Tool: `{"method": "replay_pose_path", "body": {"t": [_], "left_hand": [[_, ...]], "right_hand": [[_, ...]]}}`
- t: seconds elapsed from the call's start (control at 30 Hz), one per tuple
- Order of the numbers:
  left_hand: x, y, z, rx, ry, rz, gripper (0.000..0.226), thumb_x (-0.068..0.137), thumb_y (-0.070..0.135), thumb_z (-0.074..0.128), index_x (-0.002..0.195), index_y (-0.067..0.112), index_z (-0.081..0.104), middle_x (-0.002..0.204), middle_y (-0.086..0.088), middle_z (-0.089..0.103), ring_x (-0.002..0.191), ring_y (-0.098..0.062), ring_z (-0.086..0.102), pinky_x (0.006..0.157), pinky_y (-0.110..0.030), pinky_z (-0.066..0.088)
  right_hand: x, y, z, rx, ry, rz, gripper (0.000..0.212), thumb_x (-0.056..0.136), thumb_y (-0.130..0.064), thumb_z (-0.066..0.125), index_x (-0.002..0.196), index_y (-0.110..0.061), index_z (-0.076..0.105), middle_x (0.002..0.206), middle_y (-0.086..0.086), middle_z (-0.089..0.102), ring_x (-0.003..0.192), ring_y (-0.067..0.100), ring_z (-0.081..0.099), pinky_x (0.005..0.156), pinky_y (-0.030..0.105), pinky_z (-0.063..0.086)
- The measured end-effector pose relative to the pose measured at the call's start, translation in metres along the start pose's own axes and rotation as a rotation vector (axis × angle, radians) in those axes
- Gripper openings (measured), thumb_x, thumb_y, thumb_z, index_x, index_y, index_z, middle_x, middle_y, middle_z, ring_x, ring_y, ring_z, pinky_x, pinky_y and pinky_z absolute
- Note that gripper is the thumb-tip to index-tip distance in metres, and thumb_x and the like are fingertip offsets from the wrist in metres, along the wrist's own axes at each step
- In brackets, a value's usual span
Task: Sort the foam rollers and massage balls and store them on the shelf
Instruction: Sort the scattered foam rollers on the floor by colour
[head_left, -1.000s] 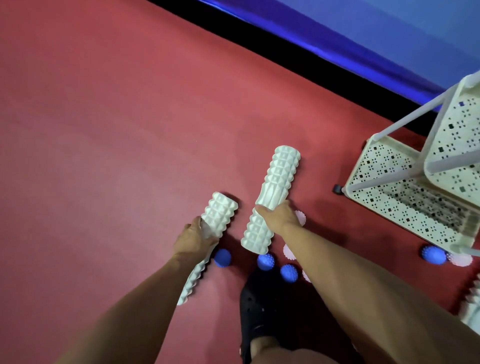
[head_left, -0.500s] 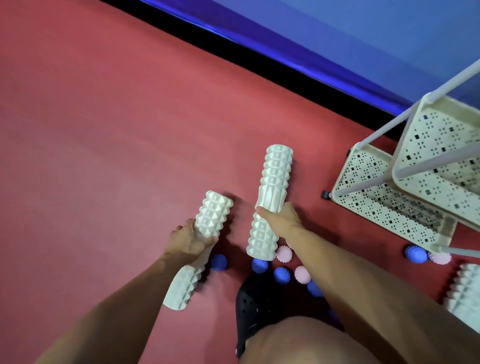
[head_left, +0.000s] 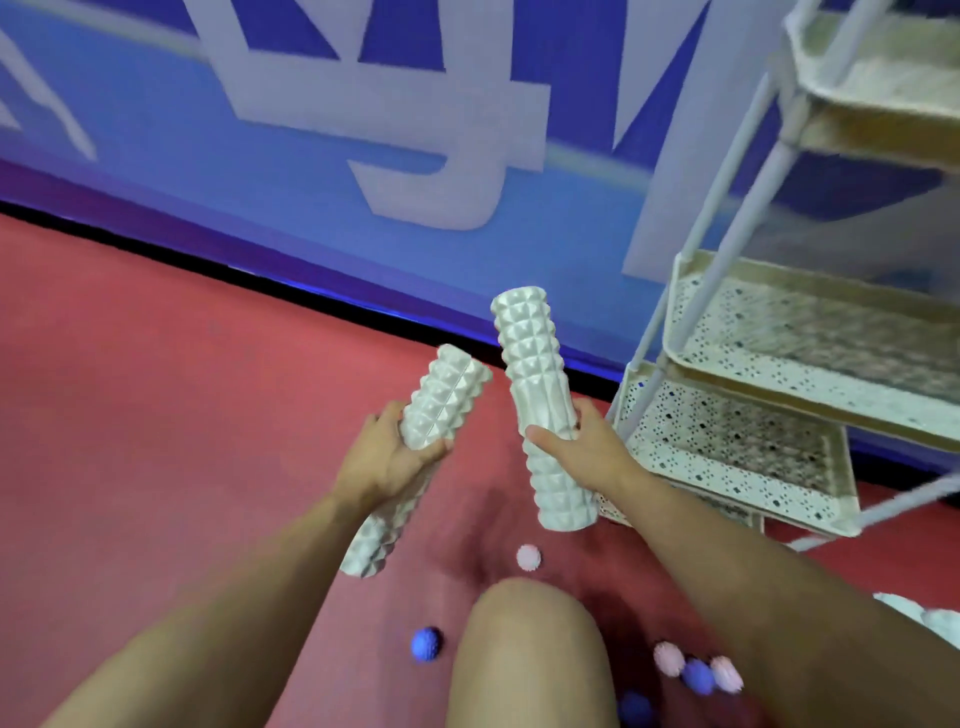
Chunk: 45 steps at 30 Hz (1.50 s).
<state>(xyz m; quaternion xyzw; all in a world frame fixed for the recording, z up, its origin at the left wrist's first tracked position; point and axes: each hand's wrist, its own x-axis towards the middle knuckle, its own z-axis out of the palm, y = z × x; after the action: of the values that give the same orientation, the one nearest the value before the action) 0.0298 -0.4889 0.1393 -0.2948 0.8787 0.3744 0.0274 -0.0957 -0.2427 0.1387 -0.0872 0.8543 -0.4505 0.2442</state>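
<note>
Both foam rollers have been lifted off the red floor (head_left: 156, 415) since a second ago: one roller (head_left: 426, 447) is gripped by the left hand (head_left: 387, 460), the other roller (head_left: 540, 405) by the right hand (head_left: 587, 449), beside the shelf (head_left: 727, 436). Shelving seems next; massage balls (head_left: 529, 557) are left near the floor's near edge.

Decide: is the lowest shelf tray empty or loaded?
Empty where visible: the lowest shelf tray shows only its bare perforated floor; its near corner hides behind the right arm.
</note>
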Motion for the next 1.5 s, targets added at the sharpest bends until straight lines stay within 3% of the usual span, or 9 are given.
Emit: {"method": "replay_pose_path", "body": {"t": [0.2,0.4,0.57,0.73,0.9,1.07,1.3,1.43,1.5], "left_hand": [[-0.048,0.088,-0.040,-0.026,0.085,0.243,0.062,0.062,0.073,0.075,0.109,0.040,0.050,0.107,0.009,0.061,0.097,-0.008,0.061,0.085,-0.039,0.054],[-0.105,0.156,-0.054,-0.003,0.111,0.418,0.064,0.061,0.073,0.078,0.110,0.040,0.052,0.101,0.012,0.064,0.096,-0.007,0.062,0.083,-0.040,0.056],[-0.147,0.206,-0.024,-0.010,0.069,0.502,0.071,0.060,0.074,0.077,0.118,0.042,0.049,0.110,0.013,0.060,0.098,-0.003,0.063,0.088,-0.040,0.056],[-0.178,0.242,0.034,-0.043,-0.040,0.541,0.073,0.063,0.065,0.081,0.121,0.032,0.051,0.110,0.014,0.063,0.096,-0.003,0.064,0.087,-0.037,0.056],[-0.206,0.278,0.113,-0.071,-0.208,0.569,0.048,0.071,0.051,0.085,0.105,0.038,0.054,0.101,0.017,0.067,0.089,0.004,0.064,0.078,-0.021,0.053],[-0.207,0.303,0.199,-0.051,-0.353,0.561,0.079,0.059,0.066,0.083,0.120,0.027,0.050,0.114,0.010,0.066,0.099,-0.010,0.065,0.089,-0.038,0.055],[-0.204,0.321,0.308,-0.037,-0.536,0.479,0.060,0.069,0.053,0.085,0.114,0.028,0.053,0.098,0.020,0.063,0.085,0.005,0.060,0.067,-0.018,0.044],[-0.192,0.314,0.362,-0.058,-0.614,0.388,0.030,0.075,0.045,0.083,0.096,0.033,0.065,0.087,0.021,0.069,0.077,0.008,0.067,0.066,-0.010,0.048],[-0.182,0.306,0.387,-0.062,-0.662,0.302,0.058,0.067,0.065,0.081,0.113,0.032,0.067,0.100,0.018,0.073,0.089,-0.001,0.070,0.081,-0.025,0.056]], "right_hand": [[-0.080,-0.025,-0.070,0.028,0.107,-0.134,0.051,0.082,-0.048,0.077,0.119,-0.028,0.048,0.108,-0.013,0.064,0.099,0.009,0.063,0.083,0.029,0.043],[-0.152,-0.017,-0.131,0.014,0.174,-0.184,0.065,0.080,-0.052,0.078,0.130,-0.030,0.043,0.120,-0.009,0.061,0.109,0.014,0.061,0.091,0.032,0.046],[-0.204,0.003,-0.183,-0.007,0.260,-0.197,0.069,0.082,-0.051,0.077,0.136,-0.026,0.041,0.121,-0.007,0.059,0.107,0.015,0.058,0.087,0.030,0.042],[-0.250,0.047,-0.228,-0.067,0.385,-0.171,0.069,0.081,-0.049,0.078,0.135,-0.021,0.045,0.121,-0.005,0.060,0.108,0.013,0.058,0.088,0.028,0.042],[-0.299,0.113,-0.271,-0.091,0.456,-0.041,0.062,0.081,-0.046,0.079,0.130,-0.023,0.048,0.117,-0.007,0.062,0.101,0.009,0.058,0.080,0.023,0.040],[-0.328,0.184,-0.304,-0.085,0.480,0.139,0.063,0.082,-0.046,0.079,0.130,-0.020,0.049,0.118,-0.005,0.063,0.105,0.014,0.059,0.087,0.028,0.043],[-0.314,0.281,-0.317,-0.071,0.493,0.428,0.052,0.084,-0.049,0.076,0.117,-0.019,0.049,0.110,-0.002,0.061,0.101,0.020,0.060,0.089,0.032,0.044],[-0.275,0.338,-0.305,-0.001,0.427,0.622,0.086,0.080,-0.062,0.071,0.143,-0.013,0.040,0.136,0.004,0.057,0.124,0.026,0.055,0.104,0.041,0.044],[-0.254,0.367,-0.293,0.038,0.390,0.711,0.094,0.079,-0.065,0.068,0.149,-0.011,0.034,0.146,0.007,0.051,0.133,0.027,0.050,0.108,0.041,0.042]]}}
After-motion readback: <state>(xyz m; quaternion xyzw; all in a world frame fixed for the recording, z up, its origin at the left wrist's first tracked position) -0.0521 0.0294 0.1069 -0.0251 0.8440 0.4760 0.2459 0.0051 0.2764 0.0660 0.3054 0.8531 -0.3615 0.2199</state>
